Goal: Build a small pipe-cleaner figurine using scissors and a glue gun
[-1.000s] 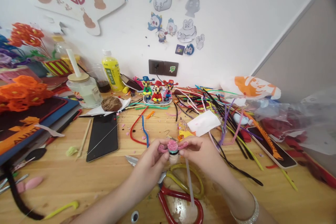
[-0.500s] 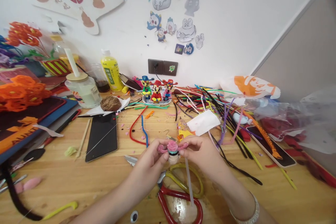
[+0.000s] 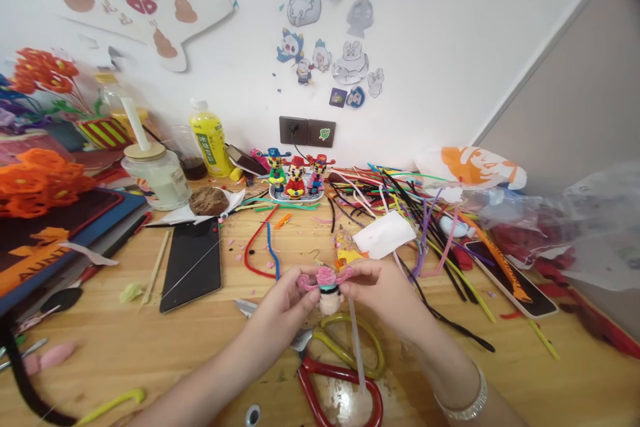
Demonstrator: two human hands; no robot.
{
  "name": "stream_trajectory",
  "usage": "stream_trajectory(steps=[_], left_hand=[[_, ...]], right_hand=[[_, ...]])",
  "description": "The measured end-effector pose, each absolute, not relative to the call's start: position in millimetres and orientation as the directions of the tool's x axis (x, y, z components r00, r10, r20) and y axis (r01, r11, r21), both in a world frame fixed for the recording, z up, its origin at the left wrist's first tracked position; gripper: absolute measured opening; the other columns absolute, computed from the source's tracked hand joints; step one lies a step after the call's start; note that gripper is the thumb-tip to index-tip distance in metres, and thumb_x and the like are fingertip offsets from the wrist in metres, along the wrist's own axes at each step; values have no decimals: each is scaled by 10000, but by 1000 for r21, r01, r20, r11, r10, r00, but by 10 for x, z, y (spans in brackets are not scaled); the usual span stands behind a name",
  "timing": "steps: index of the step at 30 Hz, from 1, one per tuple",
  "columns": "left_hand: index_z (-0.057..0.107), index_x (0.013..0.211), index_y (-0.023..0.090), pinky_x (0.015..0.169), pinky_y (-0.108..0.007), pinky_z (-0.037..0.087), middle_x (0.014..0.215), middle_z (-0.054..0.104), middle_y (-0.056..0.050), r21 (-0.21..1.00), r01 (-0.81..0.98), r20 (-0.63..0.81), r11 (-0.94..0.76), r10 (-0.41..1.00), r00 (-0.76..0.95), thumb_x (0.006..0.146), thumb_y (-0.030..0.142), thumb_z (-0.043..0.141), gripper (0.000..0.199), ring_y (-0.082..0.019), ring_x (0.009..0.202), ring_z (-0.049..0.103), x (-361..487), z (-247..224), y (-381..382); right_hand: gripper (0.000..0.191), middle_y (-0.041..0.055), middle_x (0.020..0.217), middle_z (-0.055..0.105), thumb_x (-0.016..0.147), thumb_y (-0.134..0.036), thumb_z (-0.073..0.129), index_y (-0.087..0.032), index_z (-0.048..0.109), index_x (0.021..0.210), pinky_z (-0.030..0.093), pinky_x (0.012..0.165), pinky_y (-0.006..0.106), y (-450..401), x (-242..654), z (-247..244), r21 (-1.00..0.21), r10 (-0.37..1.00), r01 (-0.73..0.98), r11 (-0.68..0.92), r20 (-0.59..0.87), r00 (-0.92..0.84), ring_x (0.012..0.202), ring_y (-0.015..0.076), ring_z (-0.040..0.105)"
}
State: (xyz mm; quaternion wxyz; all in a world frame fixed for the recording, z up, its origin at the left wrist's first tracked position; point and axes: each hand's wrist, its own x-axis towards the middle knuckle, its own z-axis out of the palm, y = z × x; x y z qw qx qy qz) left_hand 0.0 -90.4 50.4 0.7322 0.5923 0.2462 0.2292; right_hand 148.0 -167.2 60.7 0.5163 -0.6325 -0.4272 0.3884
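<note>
Over the table's front middle, my left hand (image 3: 287, 295) and my right hand (image 3: 380, 290) both pinch a small craft figure piece (image 3: 329, 290) from its two sides. The piece has a fuzzy pink top with pink side loops, a turquoise and black band and a pale lower part. My fingertips are closed on the pink loops. Beneath the hands lie scissors (image 3: 306, 368) with one red and one yellow handle loop. A thin translucent stick (image 3: 357, 347) slants down below my right hand; its upper end is hidden.
Three finished-looking figures (image 3: 296, 177) stand on a small tray behind. Many pipe cleaners (image 3: 400, 200) lie heaped at the back right, near a phone (image 3: 530, 293). To the left are a black tablet-like slab (image 3: 193, 267), a glass jar (image 3: 157, 177) and a yellow bottle (image 3: 211, 140).
The whole view has shifted slightly. Both hands keep the same pinch on the small figure piece, with little visible movement.
</note>
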Motion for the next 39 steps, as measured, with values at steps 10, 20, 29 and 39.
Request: stream_trajectory(steps=[10,20,29,39], left_hand=[[528,883,177,811,-344,408,893,639,-61,985,-48,-70,164,643,762,696,347,599,263,-222,930,558,-15,499,-910],[542,861,178,792,-316,414,880,640,-52,990,-64,-35,125,662,749,722,288,575,180,-199,878,567,-7,484,-938],[548,904,178,814,-338,415,942,643,-65,958,-93,-111,273,647,754,668,316,640,288,-225,951,558,3,441,-895],[581,978,182,924,-356,347,1051,635,-65,746,-269,-188,609,580,792,577,-9,507,450,-201,1026,541,-21,504,-854]], right_hand=[[116,34,746,680,632,-224,658,-149,665,720,467,700,294,-1681,1467,579,-991,951,100,-86,-52,306,725,170,611],[108,44,774,669,640,-204,643,-147,656,731,463,714,300,-1671,1462,531,-988,954,130,-82,-40,297,751,173,600],[176,36,736,684,604,-272,687,-146,672,727,471,704,307,-1648,1484,544,-993,935,54,-107,-82,345,710,173,616],[248,76,862,679,712,-322,583,-146,674,861,445,775,336,-1635,1461,564,-996,920,72,-57,-24,390,837,205,597]])
